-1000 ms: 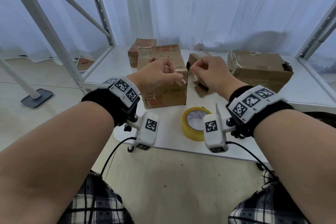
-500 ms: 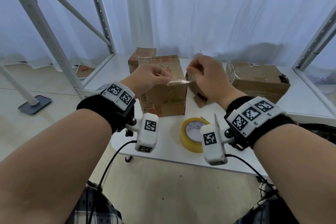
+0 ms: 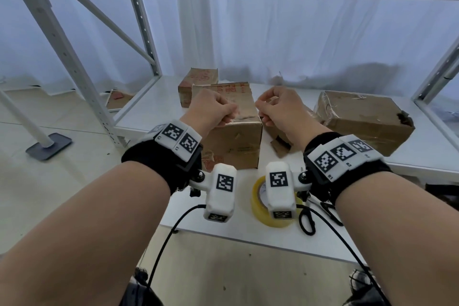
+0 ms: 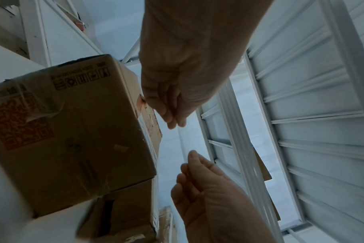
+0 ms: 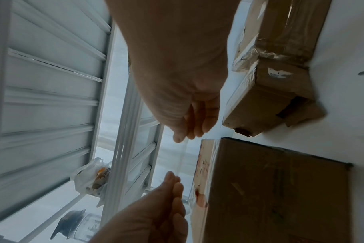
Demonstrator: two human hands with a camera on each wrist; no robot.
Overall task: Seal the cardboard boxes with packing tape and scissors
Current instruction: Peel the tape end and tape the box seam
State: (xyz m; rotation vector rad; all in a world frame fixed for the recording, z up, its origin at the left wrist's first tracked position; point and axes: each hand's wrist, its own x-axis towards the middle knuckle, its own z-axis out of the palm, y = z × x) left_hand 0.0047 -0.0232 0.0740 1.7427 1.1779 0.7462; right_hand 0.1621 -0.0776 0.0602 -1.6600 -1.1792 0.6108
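both hands have dropped since half a second ago, bringing the strip down to the near top edge of the cardboard box [image 3: 233, 136], which sits just beyond the fingers on the counter [image 3: 248, 236]. the box looks light but stiff, best steadied by its walls. left hand [image 3: 213, 110] and right hand [image 3: 278, 107] each pinch one end of the clear tape strip [image 4: 184, 143]; it is thin, limp and sticky, so hold only the tips. the head view hides the strip; the wrist views show it taut. tape roll [image 3: 260, 208] and scissors [image 3: 308, 221] lie nearer the body.
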